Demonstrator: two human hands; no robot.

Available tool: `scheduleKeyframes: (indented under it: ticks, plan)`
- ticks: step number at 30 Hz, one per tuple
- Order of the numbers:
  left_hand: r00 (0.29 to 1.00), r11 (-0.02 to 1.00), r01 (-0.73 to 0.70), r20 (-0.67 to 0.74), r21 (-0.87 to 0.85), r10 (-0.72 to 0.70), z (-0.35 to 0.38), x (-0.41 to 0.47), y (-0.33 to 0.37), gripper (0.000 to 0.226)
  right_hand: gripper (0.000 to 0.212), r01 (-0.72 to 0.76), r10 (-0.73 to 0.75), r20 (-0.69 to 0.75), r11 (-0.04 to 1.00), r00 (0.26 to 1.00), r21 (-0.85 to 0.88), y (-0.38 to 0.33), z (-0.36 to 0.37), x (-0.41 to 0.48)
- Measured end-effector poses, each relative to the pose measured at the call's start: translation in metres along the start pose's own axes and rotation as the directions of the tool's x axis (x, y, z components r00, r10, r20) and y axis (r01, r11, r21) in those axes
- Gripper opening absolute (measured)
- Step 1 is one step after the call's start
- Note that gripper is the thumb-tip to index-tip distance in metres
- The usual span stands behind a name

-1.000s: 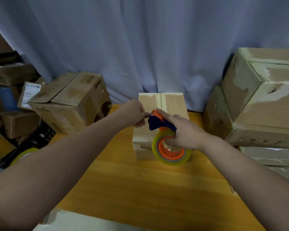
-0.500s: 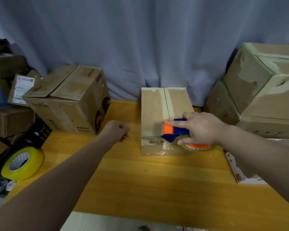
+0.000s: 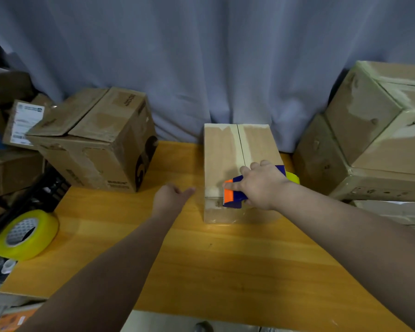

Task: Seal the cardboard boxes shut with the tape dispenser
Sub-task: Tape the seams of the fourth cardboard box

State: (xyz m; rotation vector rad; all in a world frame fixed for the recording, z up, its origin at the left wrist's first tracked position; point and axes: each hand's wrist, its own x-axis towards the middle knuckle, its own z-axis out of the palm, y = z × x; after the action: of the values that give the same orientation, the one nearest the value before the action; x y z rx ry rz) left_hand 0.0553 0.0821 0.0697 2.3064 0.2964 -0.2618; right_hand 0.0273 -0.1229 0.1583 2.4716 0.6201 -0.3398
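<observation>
Item: wooden table [image 3: 225, 267], near zone bare; spare yellow tape roll [image 3: 25, 234] lies at its left edge.

Item: left hand [image 3: 169, 200], empty, loosely curled with thumb out, hovers just left of the small cardboard box [image 3: 222, 149], not touching it.

Item: right hand [image 3: 260, 185], wrapped around the orange-and-blue tape dispenser [image 3: 233, 194], presses it at the box's near top edge, cutter end toward the front face.

Handling note, as judgement: the strip likely wants anchoring on the front face; the free hand would do well to steady the box while the dispenser is drawn along the centre seam, kept flat and straight so tape covers both flaps.

Item: small cardboard box, flaps closed, pale tape residue along the seam; contents hidden.

Item: large box [image 3: 94, 140], far left, flaps loosely folded; contents unseen.

Item: stacked boxes [image 3: 369, 140], far right, closed and taped.
</observation>
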Motion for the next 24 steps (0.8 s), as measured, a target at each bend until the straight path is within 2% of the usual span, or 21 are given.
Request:
scheduleKeyframes:
  ticks: [24]
  plan:
    - [0.999, 0.999, -0.007, -0.053, -0.047, 0.005, 0.013, 0.022, -0.028, 0.04, 0.071, 0.007, -0.021, 0.174, 0.997, 0.985, 0.081, -0.01, -0.012, 0.028]
